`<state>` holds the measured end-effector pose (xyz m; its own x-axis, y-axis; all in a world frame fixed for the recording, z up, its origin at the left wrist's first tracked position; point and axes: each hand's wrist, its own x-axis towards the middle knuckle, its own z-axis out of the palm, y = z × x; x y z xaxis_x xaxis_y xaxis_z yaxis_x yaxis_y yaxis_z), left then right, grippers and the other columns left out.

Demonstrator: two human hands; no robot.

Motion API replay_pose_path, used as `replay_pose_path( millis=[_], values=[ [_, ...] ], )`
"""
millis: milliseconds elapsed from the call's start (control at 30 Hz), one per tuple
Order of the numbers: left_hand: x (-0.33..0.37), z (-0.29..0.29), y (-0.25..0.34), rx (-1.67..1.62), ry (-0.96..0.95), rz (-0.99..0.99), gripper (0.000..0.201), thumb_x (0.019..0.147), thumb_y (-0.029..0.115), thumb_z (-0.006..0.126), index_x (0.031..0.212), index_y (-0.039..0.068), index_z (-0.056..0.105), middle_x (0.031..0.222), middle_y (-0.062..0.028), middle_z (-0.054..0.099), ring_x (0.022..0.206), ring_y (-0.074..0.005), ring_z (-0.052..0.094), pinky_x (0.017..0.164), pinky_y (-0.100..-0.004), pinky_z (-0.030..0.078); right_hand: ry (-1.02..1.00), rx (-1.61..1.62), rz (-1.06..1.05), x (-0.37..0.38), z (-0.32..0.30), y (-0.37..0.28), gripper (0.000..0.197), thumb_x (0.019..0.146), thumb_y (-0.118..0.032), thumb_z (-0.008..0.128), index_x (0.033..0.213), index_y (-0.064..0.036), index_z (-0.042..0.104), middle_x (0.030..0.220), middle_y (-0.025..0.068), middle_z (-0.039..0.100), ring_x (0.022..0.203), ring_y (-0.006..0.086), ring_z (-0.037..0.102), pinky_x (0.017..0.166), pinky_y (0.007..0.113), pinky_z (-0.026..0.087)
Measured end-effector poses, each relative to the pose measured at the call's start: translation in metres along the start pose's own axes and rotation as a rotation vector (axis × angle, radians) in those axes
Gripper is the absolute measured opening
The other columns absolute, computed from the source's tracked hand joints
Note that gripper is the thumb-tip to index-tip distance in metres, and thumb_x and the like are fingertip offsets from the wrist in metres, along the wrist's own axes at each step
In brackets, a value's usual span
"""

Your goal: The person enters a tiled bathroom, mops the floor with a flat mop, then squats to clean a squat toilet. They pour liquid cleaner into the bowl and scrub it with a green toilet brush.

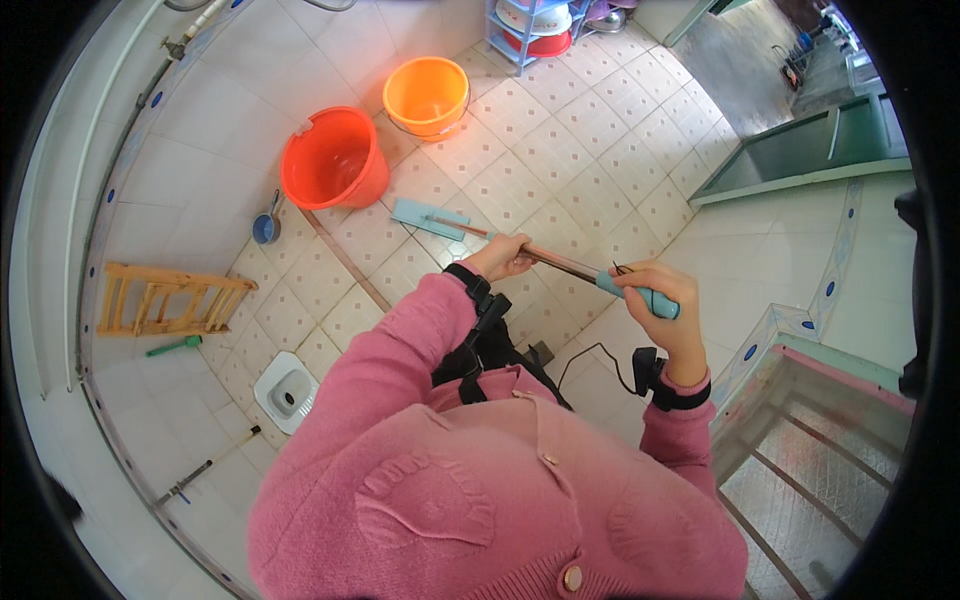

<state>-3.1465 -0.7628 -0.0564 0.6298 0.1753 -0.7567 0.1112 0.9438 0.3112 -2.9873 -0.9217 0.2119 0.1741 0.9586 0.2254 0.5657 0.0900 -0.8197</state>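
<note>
Fingers of the left hand (507, 258) and right hand (662, 290) wrap snugly around the flat mop (562, 263); its blue head (430, 218) meets the floor (510, 185) above-left of frame centre. Mopping seems underway; another stroke would call for even pressure.

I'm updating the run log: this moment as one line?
left hand: around mop pole; right hand: on blue grip; mop head: on tiled floor; beyond: red bucket, orange bucket

The mop head (411, 212) is on the floor (600, 150). Two buckets (338, 165) stand behind it, a shelf (521, 50) with basins (550, 45) farther behind, a scoop (265, 229) to its left, and a toilet (267, 380) to its left in front
</note>
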Motion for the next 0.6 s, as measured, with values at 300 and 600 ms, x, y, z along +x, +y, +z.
replay_pose_path(
  millis=[300,600],
  values=[
    [0.005,0.001,0.041,0.253,0.148,0.058,0.027,0.087,0.016,0.052,0.076,-0.009,0.057,0.061,-0.0125,0.055,0.048,-0.0136,0.049,0.043,-0.0242,0.042,0.111,-0.008,0.107,0.012,0.027,0.008,0.016,0.070,0.006,0.062,0.084,-0.0003,0.066,0.088,0.0128,0.068,0.076,0.0216,0.065,0.068,0.027,0.050],
    [0.006,-0.005,0.085,0.333,0.152,0.043,0.024,0.085,0.017,0.051,0.074,-0.003,0.059,0.066,-0.0122,0.062,0.052,-0.0142,0.056,0.048,-0.0236,0.047,0.155,-0.048,0.063,0.053,0.042,0.010,0.017,0.068,0.007,0.061,0.082,-0.0004,0.066,0.085,0.0147,0.068,0.072,0.0224,0.066,0.065,0.026,0.050]
  ],
)
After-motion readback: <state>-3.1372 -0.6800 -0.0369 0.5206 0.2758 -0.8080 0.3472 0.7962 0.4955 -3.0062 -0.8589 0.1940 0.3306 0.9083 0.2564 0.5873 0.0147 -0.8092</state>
